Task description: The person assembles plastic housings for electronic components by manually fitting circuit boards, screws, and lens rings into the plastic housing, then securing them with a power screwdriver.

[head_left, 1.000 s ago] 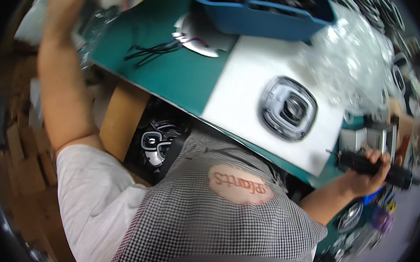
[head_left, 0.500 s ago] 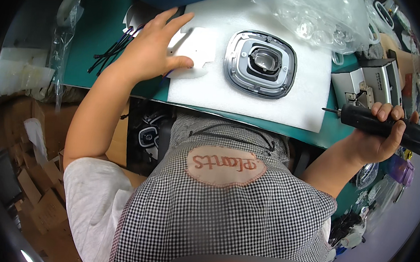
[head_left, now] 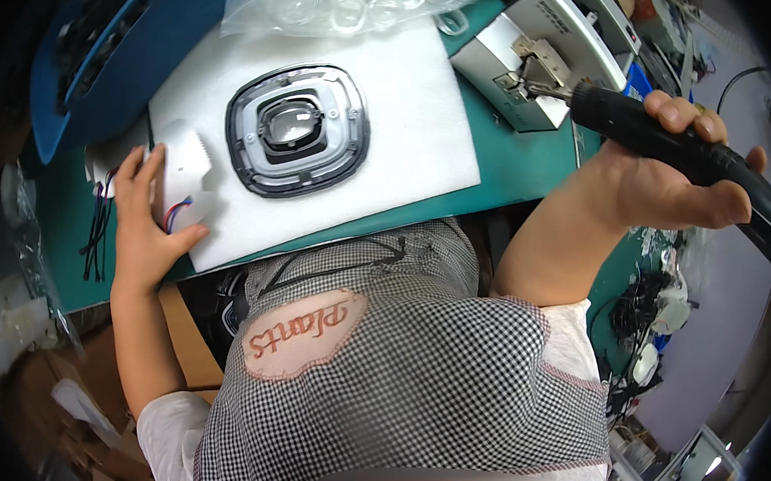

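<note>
**Both hands occupied at foam pad; part details unclear**

The left hand (head_left: pixel 150 224) grasps a small white part (head_left: pixel 183 173) with red and blue wires at the foam pad (head_left: pixel 411 126) edge; its shape is hard to make out. The right hand (head_left: pixel 667 175) is clenched around a black power screwdriver (head_left: pixel 678 145), whose rear runs out of view. The grey lamp housing (head_left: pixel 296 131) lies centred on the pad, on the green counter (head_left: pixel 516 165). Since half a second ago, the left hand has drawn back toward the pad's near-left corner.
</note>
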